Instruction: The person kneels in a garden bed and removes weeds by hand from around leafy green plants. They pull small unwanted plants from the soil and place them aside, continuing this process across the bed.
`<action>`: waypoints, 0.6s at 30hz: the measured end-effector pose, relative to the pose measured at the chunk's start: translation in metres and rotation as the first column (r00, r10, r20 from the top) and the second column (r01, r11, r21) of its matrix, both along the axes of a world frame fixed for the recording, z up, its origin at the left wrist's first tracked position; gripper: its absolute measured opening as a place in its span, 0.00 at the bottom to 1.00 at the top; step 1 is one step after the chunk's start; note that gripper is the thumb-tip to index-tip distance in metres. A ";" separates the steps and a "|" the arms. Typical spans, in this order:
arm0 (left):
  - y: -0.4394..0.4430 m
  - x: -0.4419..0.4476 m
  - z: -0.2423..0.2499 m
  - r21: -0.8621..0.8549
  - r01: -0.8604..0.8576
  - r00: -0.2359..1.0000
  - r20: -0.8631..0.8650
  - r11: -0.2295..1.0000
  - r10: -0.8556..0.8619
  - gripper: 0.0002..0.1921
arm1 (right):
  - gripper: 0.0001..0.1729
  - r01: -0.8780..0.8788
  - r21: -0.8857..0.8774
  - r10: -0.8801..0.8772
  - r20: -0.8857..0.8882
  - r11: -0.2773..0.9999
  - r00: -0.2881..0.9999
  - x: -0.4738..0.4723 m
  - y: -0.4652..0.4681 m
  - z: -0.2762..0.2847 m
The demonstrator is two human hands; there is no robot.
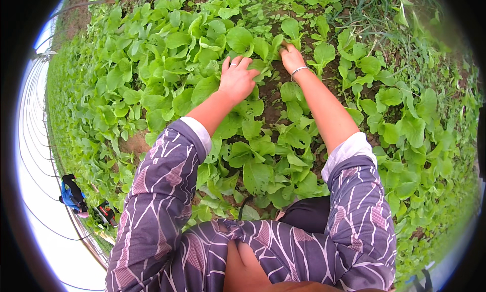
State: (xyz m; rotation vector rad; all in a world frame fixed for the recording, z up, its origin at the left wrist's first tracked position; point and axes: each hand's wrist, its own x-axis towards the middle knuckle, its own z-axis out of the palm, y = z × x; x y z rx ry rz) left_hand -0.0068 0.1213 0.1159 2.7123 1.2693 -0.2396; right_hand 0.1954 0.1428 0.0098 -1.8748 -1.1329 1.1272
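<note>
My left hand [238, 77], with a ring on one finger, rests on broad green leaves, its fingers apart. A rounded leafy plant [240, 39] stands just beyond its fingertips. To the right, my right hand [291, 58] reaches down beside the stem of another leafy green [290, 29]. Leaves partly cover its fingertips, so whether they grip the stem is hidden. A thin bracelet [299, 72] circles the right wrist. Between my forearms, bare brown soil [271, 102] shows among leaves, several of them dotted with small holes.
Dense leafy greens [152, 79] spread on the left, with more plants [402, 128] on the right. Grassy weeds [379, 22] grow at the upper right. A person in blue [70, 195] is far left, near the curved greenhouse frame [32, 140]. My dark-clad knee [307, 214] is close below.
</note>
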 end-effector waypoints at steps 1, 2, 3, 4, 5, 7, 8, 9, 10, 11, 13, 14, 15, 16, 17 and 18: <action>0.001 0.001 0.000 -0.003 0.001 1.000 0.011 1.000 -0.001 0.17 | 0.25 0.004 0.009 -0.004 0.025 1.000 1.000 0.005 0.002 -0.004; 0.001 0.001 -0.001 -0.004 -0.002 1.000 0.010 1.000 0.002 0.17 | 0.24 0.054 0.074 -0.045 -0.116 0.996 0.992 0.009 0.001 -0.009; 0.002 0.000 -0.002 -0.006 -0.007 1.000 0.005 1.000 0.007 0.17 | 0.25 0.045 0.046 -0.037 -0.173 0.998 0.984 0.012 0.001 -0.014; 0.002 0.005 -0.004 -0.010 -0.005 1.000 0.014 1.000 0.005 0.16 | 0.24 0.046 0.063 -0.032 -0.212 0.997 0.977 0.023 0.000 -0.021; 0.002 0.010 -0.005 -0.014 0.002 1.000 0.028 1.000 -0.002 0.16 | 0.24 0.049 0.079 -0.028 -0.250 0.996 0.968 0.033 0.000 -0.028; 0.000 -0.001 -0.006 -0.024 -0.020 1.000 0.003 1.000 0.020 0.16 | 0.22 0.000 -0.002 -0.001 -0.377 1.000 0.926 0.021 -0.009 -0.012; -0.002 -0.008 -0.006 -0.024 -0.036 0.999 -0.014 0.999 0.036 0.16 | 0.21 -0.030 -0.040 0.010 -0.439 0.999 0.898 0.014 -0.013 0.000; -0.002 -0.007 -0.006 -0.022 -0.039 0.999 -0.014 0.999 0.039 0.15 | 0.20 -0.054 -0.077 0.017 -0.415 0.996 0.910 0.018 -0.013 0.005; -0.002 -0.006 -0.006 -0.021 -0.043 0.999 -0.015 0.999 0.043 0.15 | 0.19 -0.077 -0.116 0.026 -0.391 0.990 0.920 0.020 -0.014 0.010; -0.002 -0.007 -0.006 -0.024 -0.047 0.999 -0.019 0.999 0.046 0.15 | 0.18 -0.101 -0.155 0.037 -0.369 0.983 0.929 0.022 -0.014 0.014; -0.001 -0.007 -0.006 -0.031 -0.050 0.999 -0.022 0.998 0.049 0.15 | 0.18 -0.133 -0.149 0.077 -0.330 0.980 0.941 0.027 -0.014 0.012; -0.001 -0.007 -0.007 -0.041 -0.053 0.998 -0.022 0.998 0.052 0.15 | 0.20 -0.163 -0.137 0.111 -0.330 0.977 0.937 0.029 -0.014 0.011; -0.001 -0.006 -0.005 -0.050 -0.057 0.998 -0.024 0.997 0.055 0.15 | 0.22 -0.195 -0.121 0.145 -0.332 0.973 0.932 0.031 -0.012 0.006; -0.001 -0.003 -0.005 -0.058 -0.057 0.998 -0.021 0.997 0.055 0.15 | 0.25 -0.182 -0.079 0.147 -0.320 0.980 0.936 0.035 -0.009 -0.001; -0.001 -0.001 -0.004 -0.059 -0.053 0.999 -0.010 0.997 0.052 0.16 | 0.28 -0.169 -0.037 0.149 -0.308 0.985 0.940 0.037 -0.005 -0.009; -0.001 -0.002 -0.005 -0.061 -0.055 0.999 -0.007 0.997 0.054 0.16 | 0.31 -0.162 0.005 0.156 -0.303 0.987 0.940 0.033 -0.002 -0.009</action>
